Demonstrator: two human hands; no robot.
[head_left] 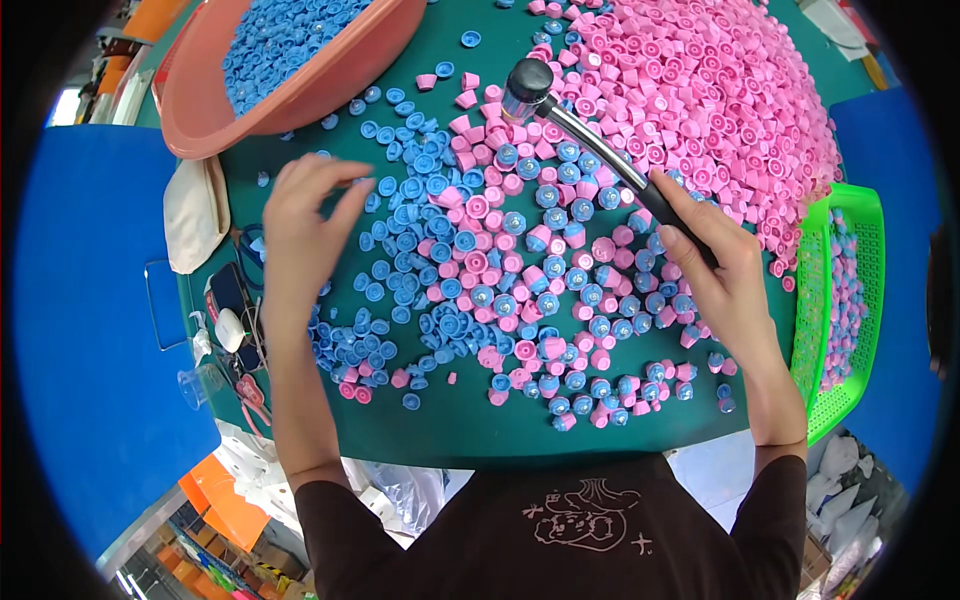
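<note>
My right hand (722, 268) grips the black handle of a mallet (560, 105); its black rubber head is raised over pink caps at the top middle. My left hand (305, 225) hovers with fingers apart over the loose blue caps (405, 270) on the green table (470, 430); I see nothing held in it. Between my hands lie assembled pink-and-blue caps (560, 300), spread toward the table's near edge. A big heap of pink caps (700, 90) fills the upper right.
A salmon-coloured basin (330, 90) with blue caps stands at the upper left. A green mesh basket (815, 300) holding assembled caps sits at the right edge. A white cloth (192, 215), a small white device (229, 328) and pink scissors (252, 398) lie at the left.
</note>
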